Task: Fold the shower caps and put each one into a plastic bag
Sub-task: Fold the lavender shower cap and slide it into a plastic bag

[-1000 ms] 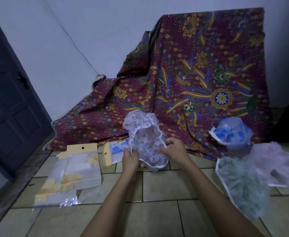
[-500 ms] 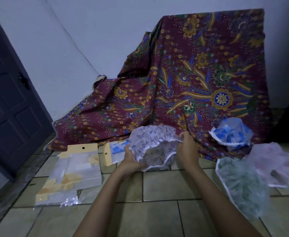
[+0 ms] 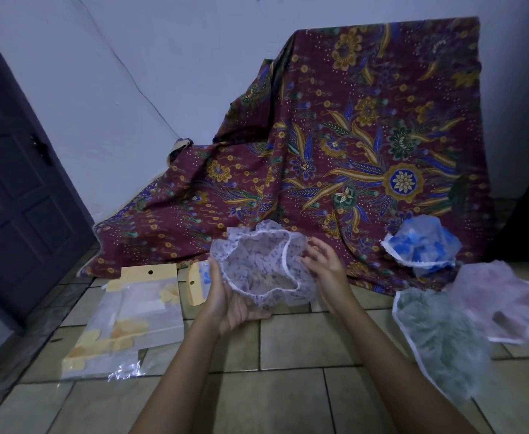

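A white shower cap with a small purple print (image 3: 266, 270) hangs above the tiled floor, its elastic opening facing up towards me. My left hand (image 3: 228, 300) cups it from below and grips its left rim. My right hand (image 3: 326, 270) is at the cap's right rim with fingers spread, touching it. On the floor to the left lies a clear plastic bag (image 3: 131, 321) with a yellow card header and a yellow cap inside. A second bag with a blue cap (image 3: 200, 281) lies partly hidden behind my left hand.
Three loose caps lie at the right: a blue one (image 3: 423, 245), a green one (image 3: 442, 336) and a pink one (image 3: 501, 299). A maroon batik cloth (image 3: 335, 158) drapes over something behind. A dark door (image 3: 15, 189) stands at the left.
The cap went from held upright to turned with its opening facing up and spread wider. My left hand moved under it, and my right hand's fingers loosened at the right rim.
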The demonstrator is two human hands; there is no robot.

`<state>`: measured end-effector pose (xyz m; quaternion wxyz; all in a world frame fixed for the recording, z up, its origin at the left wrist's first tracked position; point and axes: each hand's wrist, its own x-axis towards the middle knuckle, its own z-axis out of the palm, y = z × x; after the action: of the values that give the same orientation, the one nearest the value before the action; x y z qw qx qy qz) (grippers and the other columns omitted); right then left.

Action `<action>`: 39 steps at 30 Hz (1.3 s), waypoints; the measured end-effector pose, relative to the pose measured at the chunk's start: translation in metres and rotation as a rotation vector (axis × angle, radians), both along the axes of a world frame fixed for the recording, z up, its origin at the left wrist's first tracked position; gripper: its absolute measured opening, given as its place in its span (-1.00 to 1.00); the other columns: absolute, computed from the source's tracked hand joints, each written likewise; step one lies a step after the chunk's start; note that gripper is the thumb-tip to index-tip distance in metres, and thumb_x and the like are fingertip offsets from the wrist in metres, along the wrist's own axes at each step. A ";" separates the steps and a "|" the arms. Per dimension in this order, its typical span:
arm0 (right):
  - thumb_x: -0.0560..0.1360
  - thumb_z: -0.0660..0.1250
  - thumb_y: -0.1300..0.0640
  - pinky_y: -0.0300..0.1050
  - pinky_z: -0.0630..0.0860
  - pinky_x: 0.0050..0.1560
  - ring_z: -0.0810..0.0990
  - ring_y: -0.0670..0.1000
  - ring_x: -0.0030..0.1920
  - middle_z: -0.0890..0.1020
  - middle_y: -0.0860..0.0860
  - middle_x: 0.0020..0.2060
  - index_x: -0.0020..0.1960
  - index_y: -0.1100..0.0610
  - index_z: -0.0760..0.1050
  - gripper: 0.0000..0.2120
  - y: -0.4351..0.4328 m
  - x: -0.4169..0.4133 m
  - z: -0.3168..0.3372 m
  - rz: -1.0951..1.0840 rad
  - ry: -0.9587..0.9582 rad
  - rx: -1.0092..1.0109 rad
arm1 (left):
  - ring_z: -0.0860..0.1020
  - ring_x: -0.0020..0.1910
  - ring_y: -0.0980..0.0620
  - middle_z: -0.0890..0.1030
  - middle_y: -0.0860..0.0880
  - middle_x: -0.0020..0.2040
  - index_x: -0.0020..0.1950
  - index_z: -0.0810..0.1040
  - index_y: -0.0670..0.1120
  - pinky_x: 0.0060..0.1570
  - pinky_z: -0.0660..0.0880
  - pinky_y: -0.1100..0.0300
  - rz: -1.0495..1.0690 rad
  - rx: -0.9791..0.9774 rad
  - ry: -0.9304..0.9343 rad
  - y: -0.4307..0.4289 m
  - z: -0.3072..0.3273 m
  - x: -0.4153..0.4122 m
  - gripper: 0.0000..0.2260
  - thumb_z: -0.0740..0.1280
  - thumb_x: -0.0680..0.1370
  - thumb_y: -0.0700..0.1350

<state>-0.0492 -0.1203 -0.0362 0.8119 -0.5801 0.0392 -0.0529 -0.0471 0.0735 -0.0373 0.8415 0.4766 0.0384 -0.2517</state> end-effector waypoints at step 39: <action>0.50 0.28 0.35 -0.41 0.34 -0.13 0.44 -0.09 -0.15 0.46 0.04 -0.11 0.03 0.23 0.53 -0.86 -0.003 -0.001 0.035 -0.275 -0.331 -0.822 | 0.50 -0.04 0.03 0.52 -0.01 -0.04 -0.02 0.53 -0.06 0.01 0.43 0.11 -0.188 0.914 -0.549 -0.014 0.054 0.027 -0.80 0.21 0.59 0.03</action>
<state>-0.0500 -0.1232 -0.0017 0.4953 -0.8270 -0.0388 -0.2631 -0.0205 0.0591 0.0167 0.5015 0.8437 -0.1198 -0.1497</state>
